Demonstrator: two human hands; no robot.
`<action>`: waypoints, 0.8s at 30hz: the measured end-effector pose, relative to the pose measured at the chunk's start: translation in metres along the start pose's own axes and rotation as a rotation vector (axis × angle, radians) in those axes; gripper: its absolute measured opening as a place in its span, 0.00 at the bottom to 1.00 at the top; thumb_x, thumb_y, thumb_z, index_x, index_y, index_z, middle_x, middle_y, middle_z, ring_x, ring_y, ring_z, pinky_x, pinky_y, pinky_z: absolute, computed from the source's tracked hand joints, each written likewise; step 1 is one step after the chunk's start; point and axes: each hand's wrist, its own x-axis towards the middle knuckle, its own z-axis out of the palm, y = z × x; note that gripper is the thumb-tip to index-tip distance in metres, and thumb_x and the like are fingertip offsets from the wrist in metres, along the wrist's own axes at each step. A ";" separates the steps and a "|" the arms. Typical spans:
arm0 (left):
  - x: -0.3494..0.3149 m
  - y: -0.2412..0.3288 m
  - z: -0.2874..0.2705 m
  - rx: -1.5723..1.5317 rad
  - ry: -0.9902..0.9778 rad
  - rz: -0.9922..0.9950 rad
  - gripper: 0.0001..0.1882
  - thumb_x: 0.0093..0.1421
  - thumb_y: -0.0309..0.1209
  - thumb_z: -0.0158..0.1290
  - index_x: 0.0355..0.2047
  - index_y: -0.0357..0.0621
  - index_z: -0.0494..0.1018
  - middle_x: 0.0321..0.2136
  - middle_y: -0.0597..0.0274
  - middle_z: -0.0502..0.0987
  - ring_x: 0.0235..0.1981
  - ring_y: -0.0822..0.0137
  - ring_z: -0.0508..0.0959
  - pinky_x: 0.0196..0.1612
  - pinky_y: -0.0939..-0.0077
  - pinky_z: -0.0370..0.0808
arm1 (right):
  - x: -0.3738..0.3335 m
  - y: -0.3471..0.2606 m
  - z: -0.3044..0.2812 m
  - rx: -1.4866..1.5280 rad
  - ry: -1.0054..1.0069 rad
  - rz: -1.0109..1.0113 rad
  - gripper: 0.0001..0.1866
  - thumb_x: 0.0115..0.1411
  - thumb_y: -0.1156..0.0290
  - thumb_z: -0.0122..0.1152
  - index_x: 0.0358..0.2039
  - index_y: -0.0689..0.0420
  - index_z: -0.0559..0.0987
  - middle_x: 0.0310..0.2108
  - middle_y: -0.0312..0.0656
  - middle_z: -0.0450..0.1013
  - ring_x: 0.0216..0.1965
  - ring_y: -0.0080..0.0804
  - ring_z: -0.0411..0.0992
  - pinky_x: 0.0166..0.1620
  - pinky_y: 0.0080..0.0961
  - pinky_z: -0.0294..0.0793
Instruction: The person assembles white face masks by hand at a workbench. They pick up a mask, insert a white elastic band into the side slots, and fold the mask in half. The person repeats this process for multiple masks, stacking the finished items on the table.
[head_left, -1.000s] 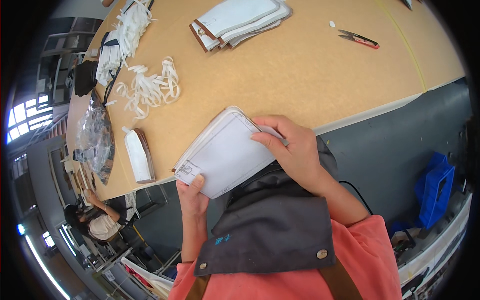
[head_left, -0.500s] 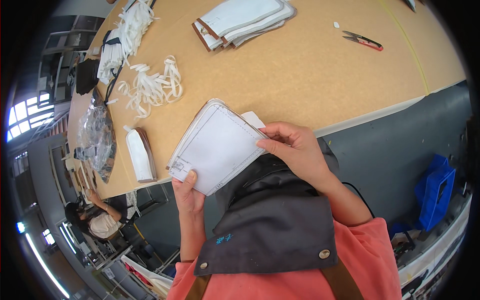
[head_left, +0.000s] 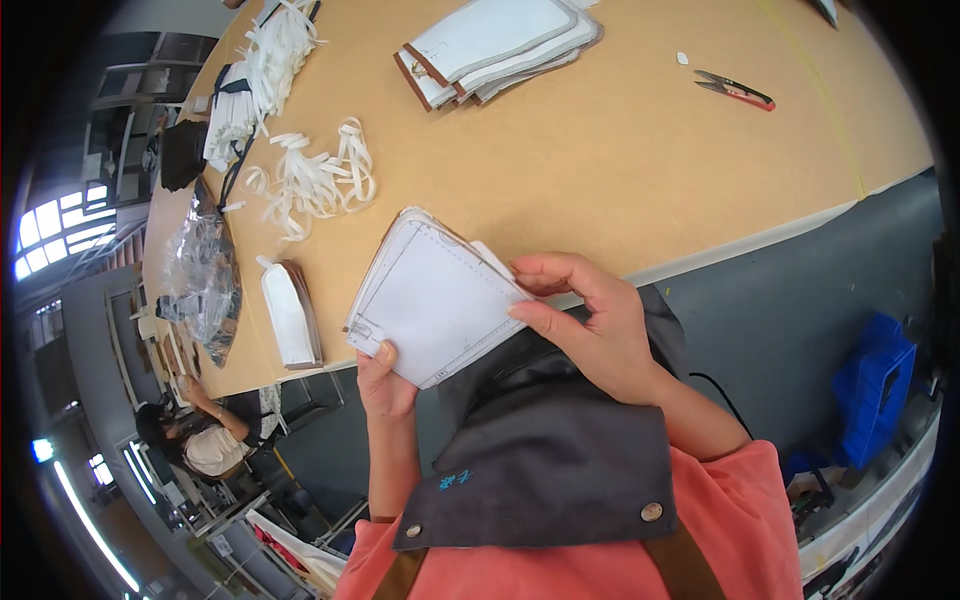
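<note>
The right hand's [head_left: 592, 320] thumb and fingers pinch one edge of a white, round-cornered stack of flat sheets [head_left: 430, 300]; the left hand [head_left: 386, 388] clamps its lower-left corner, above the smooth tan tabletop's [head_left: 520, 170] near edge.

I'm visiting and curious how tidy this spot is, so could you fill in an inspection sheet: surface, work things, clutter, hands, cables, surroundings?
Surface: tan tabletop, a yellow line across its right part.
Work things: stack of white pieces held up, marked lines on its top sheet; brown-edged stack farther off on the tabletop.
Clutter: tangled white strips, clear plastic bag, black-and-red snips.
Hands: left hand grips the held stack's lower left part; right hand pinches its right edge.
Cables: thin black cord beside the right forearm; purpose cannot be told.
Surroundings: gray floor, blue container at right, another person at lower left.
</note>
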 end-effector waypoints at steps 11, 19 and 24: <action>0.001 -0.013 -0.058 -0.322 -0.160 -0.144 0.37 0.59 0.28 0.61 0.66 0.37 0.57 0.61 0.47 0.69 0.62 0.48 0.70 0.65 0.48 0.65 | -0.003 -0.020 0.016 -0.126 -0.257 -0.155 0.26 0.55 0.70 0.73 0.54 0.58 0.77 0.45 0.43 0.78 0.43 0.34 0.77 0.48 0.28 0.76; 0.005 -0.007 -0.040 -0.146 -0.076 -0.088 0.40 0.56 0.28 0.64 0.66 0.36 0.58 0.60 0.49 0.70 0.61 0.50 0.69 0.65 0.50 0.66 | 0.003 -0.010 0.012 -0.145 -0.224 -0.072 0.20 0.59 0.68 0.68 0.51 0.59 0.77 0.42 0.45 0.78 0.40 0.37 0.77 0.44 0.29 0.76; 0.006 0.002 -0.020 0.017 -0.049 -0.046 0.39 0.55 0.27 0.64 0.65 0.35 0.59 0.60 0.50 0.69 0.60 0.52 0.71 0.63 0.53 0.68 | 0.008 -0.002 0.006 -0.087 -0.153 0.072 0.15 0.62 0.72 0.65 0.48 0.64 0.79 0.42 0.43 0.79 0.40 0.26 0.77 0.44 0.23 0.76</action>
